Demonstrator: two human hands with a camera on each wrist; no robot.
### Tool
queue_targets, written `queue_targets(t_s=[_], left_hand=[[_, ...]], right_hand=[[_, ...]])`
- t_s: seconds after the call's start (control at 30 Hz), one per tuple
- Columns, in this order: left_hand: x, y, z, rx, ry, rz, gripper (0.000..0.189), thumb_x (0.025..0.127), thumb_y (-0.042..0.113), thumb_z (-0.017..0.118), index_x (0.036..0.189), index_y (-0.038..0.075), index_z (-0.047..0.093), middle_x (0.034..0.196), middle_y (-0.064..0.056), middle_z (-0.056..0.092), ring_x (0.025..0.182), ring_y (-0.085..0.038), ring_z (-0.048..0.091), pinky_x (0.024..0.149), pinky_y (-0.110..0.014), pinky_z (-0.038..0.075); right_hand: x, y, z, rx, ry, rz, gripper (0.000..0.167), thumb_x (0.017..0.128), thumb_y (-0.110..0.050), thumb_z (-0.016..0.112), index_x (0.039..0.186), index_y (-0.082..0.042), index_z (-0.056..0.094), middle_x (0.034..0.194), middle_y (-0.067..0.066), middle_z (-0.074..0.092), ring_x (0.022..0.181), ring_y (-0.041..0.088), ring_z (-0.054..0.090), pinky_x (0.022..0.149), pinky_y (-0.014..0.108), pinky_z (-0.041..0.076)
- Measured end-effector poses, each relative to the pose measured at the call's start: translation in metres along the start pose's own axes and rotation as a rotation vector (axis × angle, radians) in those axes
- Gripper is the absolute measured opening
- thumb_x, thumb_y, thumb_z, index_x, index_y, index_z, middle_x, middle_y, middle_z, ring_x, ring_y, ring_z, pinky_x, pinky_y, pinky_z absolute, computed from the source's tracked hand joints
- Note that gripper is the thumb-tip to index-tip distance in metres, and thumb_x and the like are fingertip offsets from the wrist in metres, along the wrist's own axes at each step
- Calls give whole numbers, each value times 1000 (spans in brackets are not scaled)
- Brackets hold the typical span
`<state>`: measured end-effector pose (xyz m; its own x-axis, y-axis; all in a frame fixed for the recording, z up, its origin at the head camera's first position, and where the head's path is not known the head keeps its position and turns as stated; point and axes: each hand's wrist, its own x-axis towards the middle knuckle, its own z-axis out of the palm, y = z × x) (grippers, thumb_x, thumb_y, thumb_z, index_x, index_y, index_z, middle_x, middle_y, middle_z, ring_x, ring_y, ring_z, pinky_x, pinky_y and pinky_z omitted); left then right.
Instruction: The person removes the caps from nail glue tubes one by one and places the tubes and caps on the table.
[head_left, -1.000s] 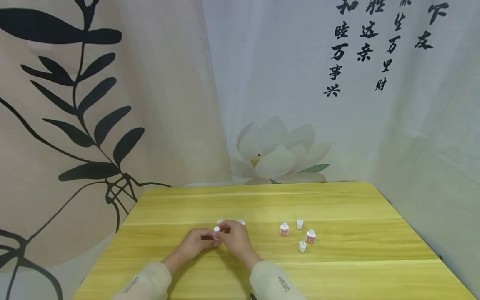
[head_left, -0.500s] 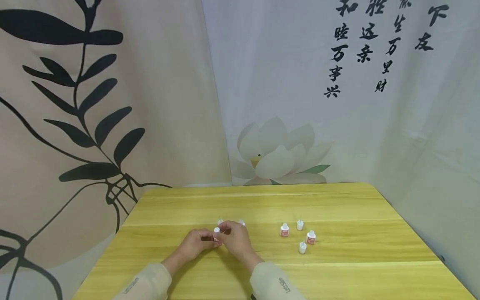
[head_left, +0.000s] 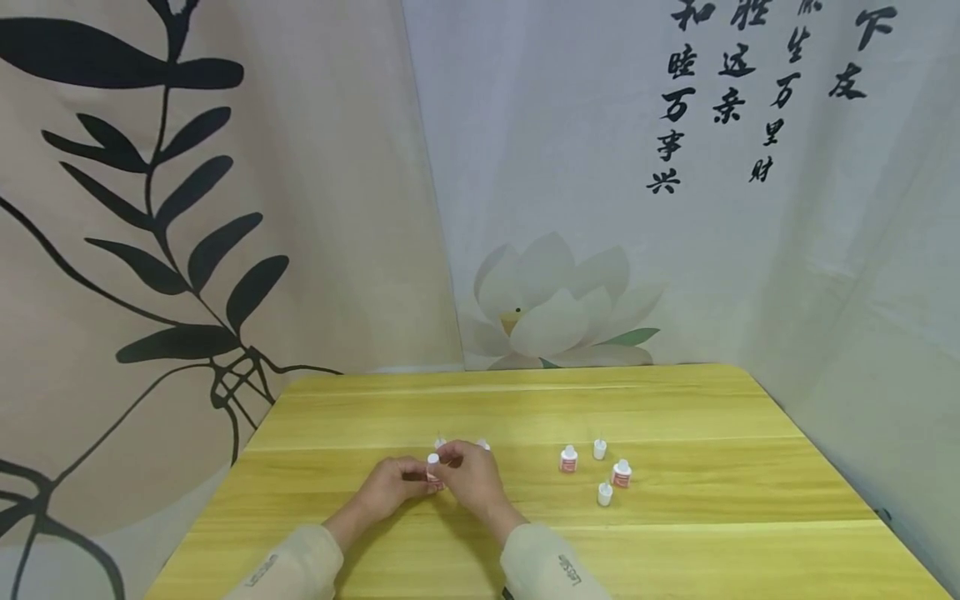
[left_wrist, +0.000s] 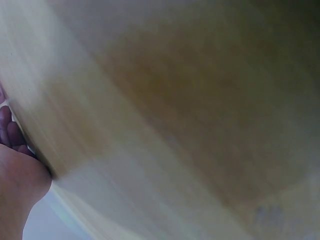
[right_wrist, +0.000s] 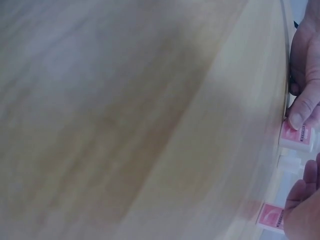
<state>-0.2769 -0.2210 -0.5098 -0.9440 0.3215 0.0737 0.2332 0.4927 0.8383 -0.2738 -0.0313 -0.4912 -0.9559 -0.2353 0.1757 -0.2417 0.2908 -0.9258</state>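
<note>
In the head view my left hand [head_left: 390, 487] grips the lower part of a small white bottle [head_left: 433, 470] with a pink label, upright left of the table's middle. My right hand [head_left: 471, 477] comes in from the other side, its thumb and fingers at the bottle's white top. The right wrist view shows the left thumb [right_wrist: 302, 111] pressed on the label of that bottle [right_wrist: 297, 136], and part of my right hand [right_wrist: 304, 205] below it. Only the heel and some curled fingers of my left hand [left_wrist: 20, 167] appear in the left wrist view.
Behind the hands show a white cap [head_left: 440, 443] and another white top [head_left: 483, 445], partly hidden. Right of them stand two pink-labelled bottles [head_left: 568, 460] [head_left: 622, 474] and two white caps [head_left: 599, 449] [head_left: 604, 494] with thin stems up. Printed curtains [head_left: 360, 208] border the wooden table [head_left: 675, 550].
</note>
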Motion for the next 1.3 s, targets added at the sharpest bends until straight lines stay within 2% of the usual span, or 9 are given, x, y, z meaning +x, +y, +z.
queue_targets(t_s=[0.63,0.9,1.07,1.3], left_hand=[[1,-1,1,-2,7,-21,20,86,20,77,105,15,76,98,0,71,92,-18,63,83,-39,51],[0,1,-1,-19,-7,-27,20,87,20,76,106,14,76,97,0,71,92,-18,63,83,-37,51],[2,0,-2,-1,-7,-11,19,87,21,76,105,14,76,94,1,70,90,-18,61,81,-35,50],[1,0,-2,30,2,6,19,87,21,77,105,14,76,97,2,71,92,-18,63,84,-37,51]], right_hand=[[2,3,1,-1,-2,20,19,88,-22,77,102,-10,72,88,-9,64,80,10,57,64,25,51],[2,0,0,15,-11,36,13,90,-21,75,99,-12,72,89,-8,65,82,10,58,66,25,52],[1,-1,-1,15,-19,26,14,91,-20,74,102,-12,72,92,-8,66,82,10,59,67,26,53],[2,1,0,15,-19,37,19,89,-23,76,103,-12,72,91,-9,65,80,10,58,65,26,52]])
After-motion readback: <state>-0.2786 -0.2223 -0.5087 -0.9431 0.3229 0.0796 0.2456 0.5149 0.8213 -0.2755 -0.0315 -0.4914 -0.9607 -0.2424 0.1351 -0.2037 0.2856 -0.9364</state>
